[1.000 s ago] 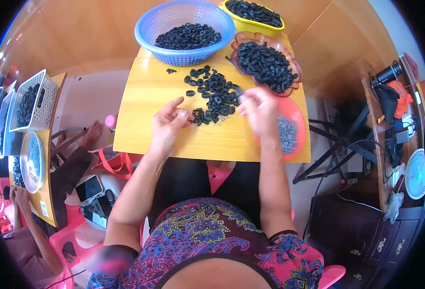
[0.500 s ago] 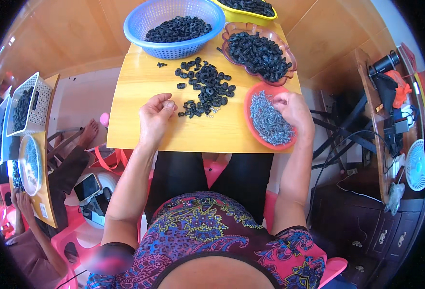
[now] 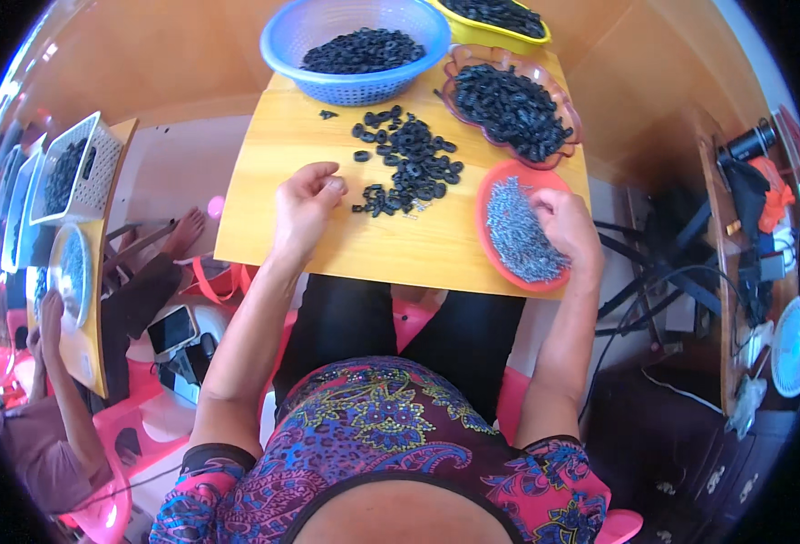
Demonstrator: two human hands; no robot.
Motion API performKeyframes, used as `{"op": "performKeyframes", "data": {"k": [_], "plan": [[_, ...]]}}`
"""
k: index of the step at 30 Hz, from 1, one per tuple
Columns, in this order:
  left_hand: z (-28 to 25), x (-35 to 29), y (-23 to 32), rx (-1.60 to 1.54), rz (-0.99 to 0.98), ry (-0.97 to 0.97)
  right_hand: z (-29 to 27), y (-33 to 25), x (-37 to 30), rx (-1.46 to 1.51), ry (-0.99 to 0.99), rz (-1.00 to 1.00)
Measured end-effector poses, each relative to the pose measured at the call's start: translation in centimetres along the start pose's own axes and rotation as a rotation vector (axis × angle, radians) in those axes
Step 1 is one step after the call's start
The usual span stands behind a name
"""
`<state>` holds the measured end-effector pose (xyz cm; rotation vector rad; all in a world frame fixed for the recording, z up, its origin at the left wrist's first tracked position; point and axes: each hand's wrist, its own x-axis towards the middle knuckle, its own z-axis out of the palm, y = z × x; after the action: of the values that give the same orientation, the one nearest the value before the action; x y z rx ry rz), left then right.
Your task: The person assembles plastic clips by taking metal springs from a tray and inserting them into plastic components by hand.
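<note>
My left hand [image 3: 309, 204] hovers over the wooden table, left of a loose pile of small black plastic parts [image 3: 423, 159]. Its thumb and fingers are closed together, and anything between them is too small to make out. At the table's right side, my right hand [image 3: 565, 225] reaches into a shallow red bowl [image 3: 491, 249]. That bowl holds many small grey metal screws or pins [image 3: 520, 231]. The right fingers are pinched at the heap, their tips partly hidden. A few tiny light-coloured pieces lie below the black pile.
Behind the pile stand a blue perforated basket [image 3: 355, 89], a brownish scalloped tray [image 3: 574, 118] and a yellow basin [image 3: 500, 38], all holding black parts. Far left, another person's hand [image 3: 51, 317] is near a round tray at a second table [image 3: 82, 358]. A fan [image 3: 792, 346] stands far right.
The whole view has shifted slightly, moving the table rightward in the picture. My hands keep much the same places, left beside the pile and right in the red bowl. The other person's hand has risen.
</note>
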<state>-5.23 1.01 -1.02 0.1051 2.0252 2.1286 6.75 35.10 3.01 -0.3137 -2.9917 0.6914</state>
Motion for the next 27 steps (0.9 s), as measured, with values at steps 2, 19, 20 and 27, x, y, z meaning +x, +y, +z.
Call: {"op": "performKeyframes", "data": {"k": [2, 19, 20, 27], "plan": [[0.2, 0.8, 0.0, 0.147, 0.054, -0.055, 0.1, 0.5, -0.1, 0.057, 0.034, -0.022], [1.7, 5.0, -1.8, 0.756, 0.369, -0.030, 0.3, 0.1, 0.3, 0.021, -0.052, -0.055], [1.7, 4.2, -0.7, 0.522, 0.171, -0.095, 0.2, 0.2, 0.1, 0.020, -0.050, -0.046], [0.6, 1.2, 0.9, -0.472, -0.043, -0.212, -0.7, -0.1, -0.1, 0.529, 0.053, 0.007]]}}
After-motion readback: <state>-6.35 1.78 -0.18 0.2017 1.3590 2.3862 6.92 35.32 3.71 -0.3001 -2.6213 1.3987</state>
